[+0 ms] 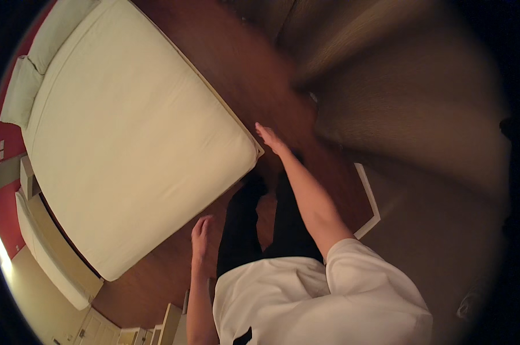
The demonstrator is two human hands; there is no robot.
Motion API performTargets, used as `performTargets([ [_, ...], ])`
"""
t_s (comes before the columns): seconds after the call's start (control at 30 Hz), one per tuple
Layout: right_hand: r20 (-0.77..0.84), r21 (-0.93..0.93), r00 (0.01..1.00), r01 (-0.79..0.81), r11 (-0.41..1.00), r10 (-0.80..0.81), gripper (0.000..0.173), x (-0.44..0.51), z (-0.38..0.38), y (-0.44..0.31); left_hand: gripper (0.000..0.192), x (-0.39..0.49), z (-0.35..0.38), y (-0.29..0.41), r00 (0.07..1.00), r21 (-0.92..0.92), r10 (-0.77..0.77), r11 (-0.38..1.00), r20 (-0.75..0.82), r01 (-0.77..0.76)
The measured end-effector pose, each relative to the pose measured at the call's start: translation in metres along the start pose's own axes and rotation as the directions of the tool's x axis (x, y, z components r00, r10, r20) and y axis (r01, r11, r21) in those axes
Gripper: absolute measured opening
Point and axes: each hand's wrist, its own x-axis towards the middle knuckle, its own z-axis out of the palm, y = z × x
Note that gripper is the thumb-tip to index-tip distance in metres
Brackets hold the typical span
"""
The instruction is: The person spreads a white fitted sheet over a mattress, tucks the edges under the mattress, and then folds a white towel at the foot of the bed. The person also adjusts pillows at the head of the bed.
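Observation:
My left hand (201,233) hangs beside my dark trousers (238,228), off the foot end of a bed. Its fingers are loosely bent, with nothing seen in them. My right hand (270,138) reaches forward, near the corner of the bed's mattress (143,138). It looks empty, fingers extended and slightly blurred; whether it touches the corner I cannot tell. A plain pale cover lies over the mattress. Two pale pillows (20,92) (63,36) rest at its far end.
Long brown curtains (398,103) hang at the right, close to me. Reddish-brown flooring (242,64) runs between them and the bed. A white baseboard (368,189) turns a corner at right. Lower left are a second bed (48,254), a bedside stand (28,177) and a white door (98,327).

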Motion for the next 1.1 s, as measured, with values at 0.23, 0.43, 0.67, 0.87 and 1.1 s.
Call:
performTargets([
  [0.23, 0.177, 0.195, 0.984, -0.066, 0.979, 0.031, 0.082, 0.111, 0.016, 0.064, 0.029, -0.148, -0.050, -0.199, 0.892, 0.325, -0.346, 0.841, -0.290, 0.432],
  [0.43, 0.258, -0.021, 0.961, 0.105, 0.994, -0.096, 0.076, 0.064, 0.035, 0.014, 0.030, -0.160, 0.114, -0.113, 0.686, 0.097, -0.690, 0.685, -0.231, 0.722],
  [0.67, 0.328, -0.115, 0.941, -0.045, 0.992, 0.081, 0.079, 0.102, 0.044, 0.047, 0.029, -0.056, 0.216, -0.016, 0.840, -0.019, -0.510, 0.856, -0.185, 0.516],
  [0.87, 0.293, -0.069, 0.955, -0.017, 0.997, 0.037, 0.077, 0.127, 0.055, 0.077, 0.025, -0.001, 0.237, 0.058, 0.908, 0.022, -0.375, 0.923, -0.187, 0.385],
  [1.1, 0.384, -0.182, 0.923, 0.046, 0.982, 0.028, 0.076, 0.108, 0.042, 0.019, 0.024, -0.007, 0.250, 0.032, 0.882, -0.012, -0.455, 0.889, -0.123, 0.457],
])
